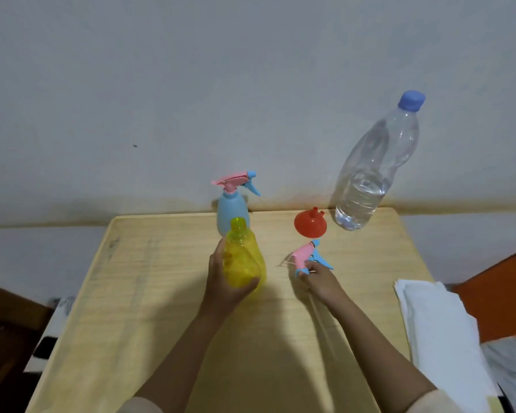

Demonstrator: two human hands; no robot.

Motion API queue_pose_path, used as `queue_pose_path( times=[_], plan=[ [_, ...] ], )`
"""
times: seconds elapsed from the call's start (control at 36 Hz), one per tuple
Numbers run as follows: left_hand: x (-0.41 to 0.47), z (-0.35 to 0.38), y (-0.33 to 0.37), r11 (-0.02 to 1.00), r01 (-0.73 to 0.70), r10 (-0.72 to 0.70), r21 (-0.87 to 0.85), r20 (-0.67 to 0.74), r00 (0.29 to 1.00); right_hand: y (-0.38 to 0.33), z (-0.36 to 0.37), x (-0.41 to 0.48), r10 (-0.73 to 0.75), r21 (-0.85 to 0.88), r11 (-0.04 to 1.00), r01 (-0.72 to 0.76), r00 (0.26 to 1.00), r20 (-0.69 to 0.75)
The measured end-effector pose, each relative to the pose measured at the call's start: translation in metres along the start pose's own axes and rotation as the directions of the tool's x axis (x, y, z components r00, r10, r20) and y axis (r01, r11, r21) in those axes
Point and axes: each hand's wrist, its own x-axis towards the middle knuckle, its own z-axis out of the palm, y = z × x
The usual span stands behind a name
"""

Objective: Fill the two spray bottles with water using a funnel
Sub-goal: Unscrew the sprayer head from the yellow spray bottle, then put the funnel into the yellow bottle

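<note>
The yellow bottle (pixel 245 259) is gripped steady on the table (pixel 161 293) by the left hand (pixel 221 283), its spray top (pixel 304 257) (pinched in the right hand (pixel 318 280)) held off for the funnel (pixel 310 224) nearby.

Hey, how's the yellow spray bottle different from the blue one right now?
The yellow spray bottle is see-through; the blue spray bottle is opaque. The yellow one's neck is open, with a detached trigger head in the right hand; the blue one has its trigger head on. The left hand grips the yellow one; the blue one stands free behind it. Both are pear-shaped.
</note>
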Motion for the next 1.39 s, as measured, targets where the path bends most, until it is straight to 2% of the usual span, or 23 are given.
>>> queue_pose_path(
  times=[0.11, 0.33, 0.39, 0.47, 0.53, 0.61, 0.72, 0.83, 0.97, 1.14, 1.39],
  plan=[
    [0.004, 0.007, -0.015, 1.000, 0.007, -0.008, 0.023, 0.017, 1.000, 0.008, 0.009, 0.014, -0.002, -0.062, 0.998, 0.001, 1.000, -0.019],
    [0.017, 0.018, -0.019, 0.999, -0.010, 0.010, 0.036, -0.020, 1.000, 0.018, 0.029, 0.037, -0.093, -0.028, 0.996, 0.090, 0.991, -0.092],
    [0.018, 0.018, -0.021, 1.000, -0.007, 0.007, 0.026, 0.001, 1.000, 0.020, 0.028, 0.042, -0.137, -0.037, 0.990, 0.133, 0.977, -0.164],
    [0.019, 0.017, -0.026, 1.000, -0.016, 0.016, 0.024, 0.017, 1.000, 0.019, 0.016, 0.053, -0.203, 0.002, 0.976, 0.218, 0.913, -0.354],
    [0.019, 0.017, -0.029, 1.000, -0.021, 0.020, 0.012, 0.018, 1.000, 0.016, 0.002, 0.068, -0.227, -0.014, 0.970, 0.244, 0.880, -0.417],
    [0.019, 0.018, -0.035, 0.999, -0.033, 0.033, 0.005, 0.028, 0.999, 0.013, -0.015, 0.104, -0.219, -0.030, 0.974, 0.226, 0.893, -0.394],
    [0.018, 0.022, -0.042, 0.998, -0.062, 0.062, -0.015, 0.015, 0.998, 0.011, -0.019, 0.139, -0.223, -0.106, 0.974, 0.201, 0.929, -0.294],
    [0.019, 0.023, -0.048, 0.999, -0.048, 0.048, 0.000, 0.014, 0.999, 0.012, -0.019, 0.151, -0.309, -0.172, 0.948, 0.268, 0.902, -0.302],
    [0.019, 0.023, -0.045, 0.998, -0.059, 0.059, 0.016, 0.030, 0.998, 0.017, -0.017, 0.147, -0.326, -0.130, 0.945, 0.299, 0.881, -0.344],
    [0.018, 0.024, -0.042, 0.999, -0.041, 0.041, 0.008, 0.043, 0.998, 0.007, -0.011, 0.137, -0.296, 0.028, 0.944, 0.328, 0.882, -0.368],
    [0.018, 0.023, -0.042, 0.999, -0.050, 0.049, 0.011, 0.085, 0.995, -0.006, -0.011, 0.120, -0.320, 0.207, 0.897, 0.391, 0.897, -0.306]
  ],
)
